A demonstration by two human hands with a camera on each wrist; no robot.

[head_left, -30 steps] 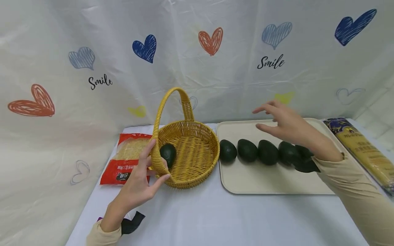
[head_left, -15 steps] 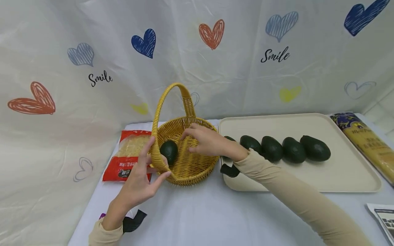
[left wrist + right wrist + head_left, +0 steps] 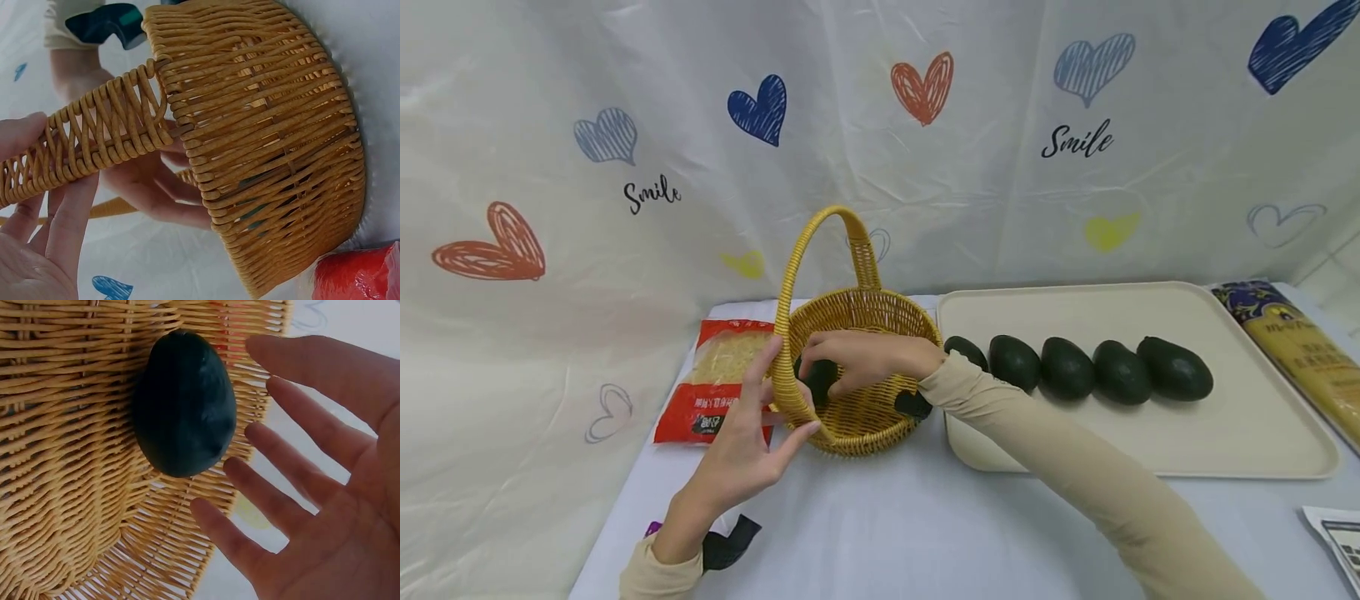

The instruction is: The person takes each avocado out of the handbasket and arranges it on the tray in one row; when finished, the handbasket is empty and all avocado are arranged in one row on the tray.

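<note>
A yellow wicker basket [image 3: 857,310] with a tall arched handle stands left of the tray. My left hand [image 3: 737,454] holds the near base of the handle, thumb on one side and fingers on the other, as the left wrist view shows. Inside the basket, at its left side, lies one dark green avocado [image 3: 187,403]. My right hand [image 3: 868,360] reaches into the basket, partly covering that avocado in the head view. In the right wrist view its spread fingers [image 3: 269,500] stand beside the avocado with a gap and hold nothing.
Several avocados [image 3: 1067,369] lie in a row on a beige tray [image 3: 1150,454] to the right. A red food packet [image 3: 718,392] lies left of the basket. A yellow packet [image 3: 1292,342] flanks the tray's right edge, with a printed sheet [image 3: 1337,533] nearer.
My right hand has come left from above the tray, over the basket and down toward the avocado inside it. The left hand keeps its hold on the handle. The head view has shifted slightly.
</note>
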